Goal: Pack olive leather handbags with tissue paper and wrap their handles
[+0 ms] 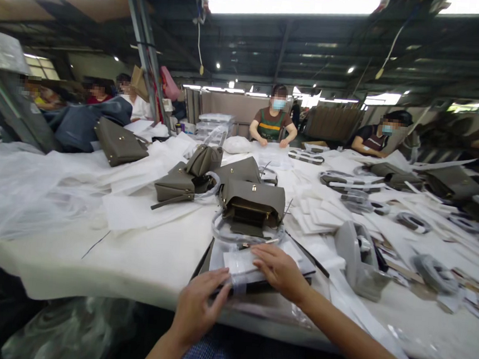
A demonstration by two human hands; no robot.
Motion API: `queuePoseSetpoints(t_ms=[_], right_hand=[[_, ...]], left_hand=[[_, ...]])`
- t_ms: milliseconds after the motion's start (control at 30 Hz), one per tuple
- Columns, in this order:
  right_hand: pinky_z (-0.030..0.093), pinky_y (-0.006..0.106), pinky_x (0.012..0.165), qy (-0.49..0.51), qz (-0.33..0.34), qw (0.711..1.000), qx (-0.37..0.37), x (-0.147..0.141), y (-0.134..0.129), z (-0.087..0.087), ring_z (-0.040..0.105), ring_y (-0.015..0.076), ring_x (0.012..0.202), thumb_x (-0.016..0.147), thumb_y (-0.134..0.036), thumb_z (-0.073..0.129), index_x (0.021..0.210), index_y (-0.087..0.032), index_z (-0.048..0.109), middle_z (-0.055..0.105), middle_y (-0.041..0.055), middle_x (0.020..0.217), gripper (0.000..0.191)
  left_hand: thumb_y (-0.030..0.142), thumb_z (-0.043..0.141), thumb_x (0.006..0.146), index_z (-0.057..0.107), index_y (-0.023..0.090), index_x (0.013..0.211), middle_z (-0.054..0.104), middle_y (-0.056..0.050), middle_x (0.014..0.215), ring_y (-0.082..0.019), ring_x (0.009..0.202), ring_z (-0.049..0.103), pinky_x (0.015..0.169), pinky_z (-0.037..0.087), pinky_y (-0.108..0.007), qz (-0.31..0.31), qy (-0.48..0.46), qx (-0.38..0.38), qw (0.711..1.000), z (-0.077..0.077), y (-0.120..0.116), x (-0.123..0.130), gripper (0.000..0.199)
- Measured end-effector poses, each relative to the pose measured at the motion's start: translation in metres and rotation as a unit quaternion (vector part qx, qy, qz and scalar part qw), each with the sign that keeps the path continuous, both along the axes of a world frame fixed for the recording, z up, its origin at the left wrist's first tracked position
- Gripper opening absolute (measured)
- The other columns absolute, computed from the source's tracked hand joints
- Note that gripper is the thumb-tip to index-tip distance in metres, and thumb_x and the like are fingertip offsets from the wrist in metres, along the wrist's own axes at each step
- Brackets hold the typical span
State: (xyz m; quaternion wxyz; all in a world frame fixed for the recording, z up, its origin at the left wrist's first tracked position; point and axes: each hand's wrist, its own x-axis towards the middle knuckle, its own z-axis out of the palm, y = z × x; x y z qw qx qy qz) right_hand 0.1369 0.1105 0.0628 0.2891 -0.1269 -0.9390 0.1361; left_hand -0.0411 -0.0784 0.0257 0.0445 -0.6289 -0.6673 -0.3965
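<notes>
An olive-grey handbag (254, 197) lies on the table before me, its flap up and its dark interior facing me. A wrapped handle loops around its near side. Closer to the edge, a clear plastic packet (238, 262) rests over white sheets and dark material. My left hand (202, 299) is at the packet's left side, thumb and fingers apart. Across its upper right lies my right hand (276, 267), fingers extended and resting on it. Neither hand is wrapped round anything.
More olive bags (176, 182) lie beyond to the left. At the right stand a grey tape dispenser (354, 256) and wrapped handle coils (435, 273). Plastic sheeting (24, 188) covers the far left. Across the table, a masked person (273, 121) handles clear plastic.
</notes>
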Motion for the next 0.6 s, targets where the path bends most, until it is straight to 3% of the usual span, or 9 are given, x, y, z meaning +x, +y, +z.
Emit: queuePoseSetpoints(t_ms=[100,233,300,367,467,600], right_hand=[[0.053,0.039,0.098,0.035,-0.045,0.998,0.014,0.024,-0.005,-0.008,0.065,0.0219,0.11,0.099,-0.032,0.05,0.117,-0.022,0.069,0.07,0.009,0.118,0.029],[0.056,0.037,0.095,0.062,-0.086,0.994,0.037,0.033,-0.008,-0.024,0.066,0.0218,0.109,0.098,-0.028,0.05,0.118,-0.023,0.069,0.07,0.0083,0.119,0.028],[0.056,0.037,0.094,0.074,-0.105,0.99,0.054,0.03,-0.01,-0.03,0.067,0.0214,0.108,0.098,-0.026,0.05,0.118,-0.023,0.069,0.07,0.0078,0.118,0.028],[0.058,0.036,0.092,0.093,-0.125,0.985,0.077,0.027,-0.011,-0.035,0.068,0.0211,0.105,0.097,-0.025,0.05,0.117,-0.023,0.069,0.071,0.0074,0.116,0.027],[0.059,0.033,0.088,0.117,-0.119,0.976,0.14,0.025,-0.006,-0.045,0.07,0.0209,0.102,0.095,-0.024,0.051,0.117,-0.022,0.069,0.072,0.007,0.115,0.028],[0.061,0.027,0.083,0.104,-0.081,0.962,0.24,0.029,0.018,-0.061,0.073,0.0193,0.096,0.093,-0.023,0.053,0.115,-0.021,0.07,0.074,0.005,0.112,0.028]], left_hand=[[0.036,0.052,0.095,0.066,0.029,0.119,0.066,-0.002,0.129,-0.021,0.12,0.06,0.101,0.051,-0.035,0.04,-0.097,0.0,0.995,0.025,0.034,-0.038,0.029],[0.038,0.06,0.088,0.041,0.022,0.146,0.041,-0.01,0.153,-0.028,0.141,0.038,0.109,0.041,-0.041,0.111,-0.145,-0.1,0.978,0.055,0.118,-0.089,0.063],[0.038,0.071,0.079,0.032,0.018,0.15,0.051,-0.017,0.144,-0.034,0.132,0.049,0.104,0.043,-0.044,0.117,-0.159,-0.138,0.971,0.063,0.161,-0.104,0.084],[0.034,0.077,0.074,0.033,0.016,0.149,0.063,-0.018,0.13,-0.036,0.122,0.058,0.1,0.046,-0.045,0.126,-0.177,-0.159,0.963,0.065,0.197,-0.112,0.089],[0.03,0.074,0.08,0.047,0.017,0.139,0.067,-0.016,0.121,-0.031,0.114,0.063,0.099,0.046,-0.045,0.135,-0.211,-0.15,0.956,0.063,0.231,-0.115,0.066],[0.039,0.058,0.094,0.06,0.016,0.12,0.067,-0.01,0.113,-0.021,0.097,0.067,0.086,0.056,-0.044,0.12,-0.266,-0.086,0.953,0.07,0.251,-0.121,0.035]])
